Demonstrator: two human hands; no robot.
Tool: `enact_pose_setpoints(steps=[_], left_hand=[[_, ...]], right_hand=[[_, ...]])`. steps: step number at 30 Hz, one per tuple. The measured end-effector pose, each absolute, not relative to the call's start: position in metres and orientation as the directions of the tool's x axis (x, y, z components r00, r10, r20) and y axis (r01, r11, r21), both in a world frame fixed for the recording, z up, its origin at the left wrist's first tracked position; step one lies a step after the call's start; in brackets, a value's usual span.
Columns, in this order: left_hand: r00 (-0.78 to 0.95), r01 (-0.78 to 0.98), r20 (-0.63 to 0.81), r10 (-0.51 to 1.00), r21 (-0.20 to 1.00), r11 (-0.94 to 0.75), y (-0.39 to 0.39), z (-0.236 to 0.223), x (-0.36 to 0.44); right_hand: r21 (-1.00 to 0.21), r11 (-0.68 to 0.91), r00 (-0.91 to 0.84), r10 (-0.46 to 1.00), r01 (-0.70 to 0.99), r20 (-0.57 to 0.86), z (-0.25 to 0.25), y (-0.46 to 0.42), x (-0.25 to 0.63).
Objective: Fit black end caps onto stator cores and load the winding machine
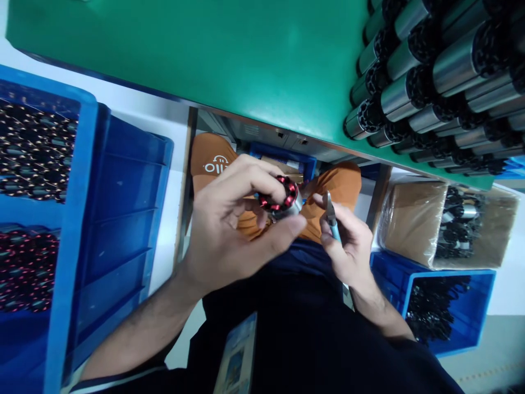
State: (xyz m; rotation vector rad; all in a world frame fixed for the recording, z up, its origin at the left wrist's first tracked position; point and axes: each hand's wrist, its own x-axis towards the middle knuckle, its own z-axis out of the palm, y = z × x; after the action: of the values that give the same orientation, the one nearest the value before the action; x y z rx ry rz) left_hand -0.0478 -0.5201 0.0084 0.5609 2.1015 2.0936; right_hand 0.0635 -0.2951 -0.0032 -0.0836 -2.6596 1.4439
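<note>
Between the thumb and fingers of my left hand (241,224) is a motor stator (283,200), a short metal cylinder with red wire windings showing at its end. My left hand holds it over my lap, tilted toward me. My right hand (348,238) is closed around small cutting pliers (333,221) with light blue handles. Their metal jaws point up and stand apart from the stator, a little to its right. Part of the pliers' handles is hidden inside my right palm.
A green tabletop (229,54) lies ahead, with several stacked metal stators (404,96) at its right. Blue crates (84,180) of wound parts stand at left. A cardboard box (418,219) and a blue bin (471,323) with black parts are at right.
</note>
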Motion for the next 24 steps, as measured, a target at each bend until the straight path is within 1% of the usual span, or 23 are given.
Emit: enact_pose_setpoints(steps=[2, 4, 6, 8, 11, 16, 20, 24], left_hand=[[-0.945, -0.053, 0.012, 0.327, 0.981, -0.189, -0.514, 0.003, -0.05], [-0.936, -0.237, -0.145, 0.322, 0.933, -0.271, -0.508, 0.001, -0.05], [-0.903, -0.358, -0.248, 0.352, 0.887, -0.293, -0.504, 0.001, -0.049], [-0.875, -0.421, -0.29, 0.388, 0.852, -0.311, -0.5, 0.001, -0.047], [-0.864, -0.448, -0.31, 0.398, 0.834, -0.322, -0.494, 0.003, -0.044], [-0.886, -0.403, -0.279, 0.371, 0.858, -0.319, -0.488, 0.006, -0.043], [-0.9, -0.367, -0.253, 0.356, 0.879, -0.304, -0.489, 0.007, -0.039], [-0.893, -0.385, -0.255, 0.37, 0.858, -0.339, -0.489, 0.006, -0.036]], right_hand=[[-0.791, 0.611, -0.99, 0.104, -0.014, 0.098, -0.006, -0.293, 0.061], [-0.74, 0.669, -0.982, 0.092, -0.062, 0.166, -0.007, -0.293, 0.06], [-0.692, 0.713, -0.965, 0.086, -0.114, 0.247, -0.008, -0.293, 0.059], [-0.656, 0.738, -0.949, 0.074, -0.155, 0.307, -0.009, -0.294, 0.058], [-0.623, 0.759, -0.932, 0.063, -0.187, 0.357, -0.01, -0.295, 0.057], [-0.602, 0.775, -0.921, 0.069, -0.192, 0.383, -0.01, -0.296, 0.055], [-0.658, 0.727, -0.937, 0.062, -0.194, 0.345, -0.01, -0.295, 0.057], [-0.721, 0.668, -0.948, 0.071, -0.186, 0.311, -0.01, -0.295, 0.06]])
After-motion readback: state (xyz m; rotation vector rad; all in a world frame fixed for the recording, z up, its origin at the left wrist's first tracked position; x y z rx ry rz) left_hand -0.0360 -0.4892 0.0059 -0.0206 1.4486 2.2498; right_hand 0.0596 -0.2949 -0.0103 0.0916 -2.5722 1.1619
